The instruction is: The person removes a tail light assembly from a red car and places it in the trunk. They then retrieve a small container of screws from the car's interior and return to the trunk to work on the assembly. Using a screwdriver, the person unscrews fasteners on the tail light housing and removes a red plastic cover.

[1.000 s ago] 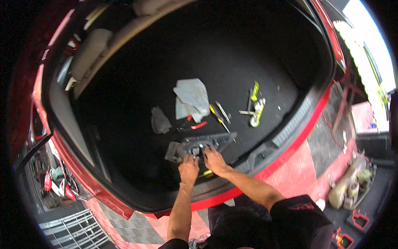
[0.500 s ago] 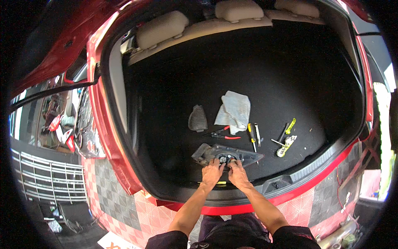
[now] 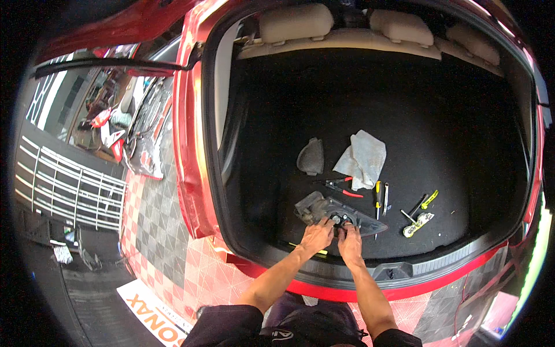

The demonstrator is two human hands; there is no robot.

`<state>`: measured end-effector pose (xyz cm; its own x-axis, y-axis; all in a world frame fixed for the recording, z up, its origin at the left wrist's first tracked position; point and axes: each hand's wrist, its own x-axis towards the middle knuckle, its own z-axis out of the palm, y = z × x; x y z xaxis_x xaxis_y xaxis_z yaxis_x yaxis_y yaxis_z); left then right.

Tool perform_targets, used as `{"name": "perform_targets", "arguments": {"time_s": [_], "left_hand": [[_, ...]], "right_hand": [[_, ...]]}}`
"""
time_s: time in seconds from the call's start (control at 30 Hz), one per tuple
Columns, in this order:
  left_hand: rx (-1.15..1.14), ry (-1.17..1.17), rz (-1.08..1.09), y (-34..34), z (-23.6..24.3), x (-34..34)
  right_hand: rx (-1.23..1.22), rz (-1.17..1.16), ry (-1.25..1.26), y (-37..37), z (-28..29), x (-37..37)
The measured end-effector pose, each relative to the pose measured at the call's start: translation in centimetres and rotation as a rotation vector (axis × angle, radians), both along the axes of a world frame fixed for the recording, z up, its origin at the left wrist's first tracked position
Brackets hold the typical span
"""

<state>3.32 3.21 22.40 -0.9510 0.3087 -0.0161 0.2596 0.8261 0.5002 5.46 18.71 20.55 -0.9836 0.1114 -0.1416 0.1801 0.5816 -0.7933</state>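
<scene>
A dark tail light (image 3: 365, 222) lies on the black trunk floor near the sill, its back with the round fittings facing up. My left hand (image 3: 318, 236) is closed on its near edge, fingertips beside a round pale fitting in the middle. Close by on the right, my right hand (image 3: 349, 238) pinches at a small dark fitting on the same light. Whatever lies between those fingertips is too small to make out. Partly behind my left hand, a thin yellow-handled tool (image 3: 321, 252) rests by the sill.
Beyond the light lie a grey cover (image 3: 311, 156), a crumpled white cloth (image 3: 363, 159), red-handled pliers (image 3: 347, 186), a yellow screwdriver (image 3: 378, 196) and a wrench (image 3: 386, 196). Further right are a yellow-green tool (image 3: 429, 200) and a grubby white-and-yellow piece (image 3: 417, 224). The red sill (image 3: 347, 292) runs under my forearms.
The whole scene has shifted right in the picture and tilted as my head turned left. Both hands stay at the middle of the tail light, fingers only slightly moved.
</scene>
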Motion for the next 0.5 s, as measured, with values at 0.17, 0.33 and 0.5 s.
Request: {"name": "perform_targets", "arguments": {"time_s": [0.17,0.33,0.5], "left_hand": [[-0.17,-0.103,0.12,0.0,-2.2,0.1],[0.128,-0.118,0.163,0.2,-1.1,0.2],[0.454,-0.193,0.457,-0.7,-2.3,1.6]], "right_hand": [[-0.007,0.144,0.181,0.2,-0.8,-0.3],[-0.152,0.046,-0.011,0.1,-0.5,-1.3],[0.024,0.009,-0.182,-2.1,0.7,-2.5]]}}
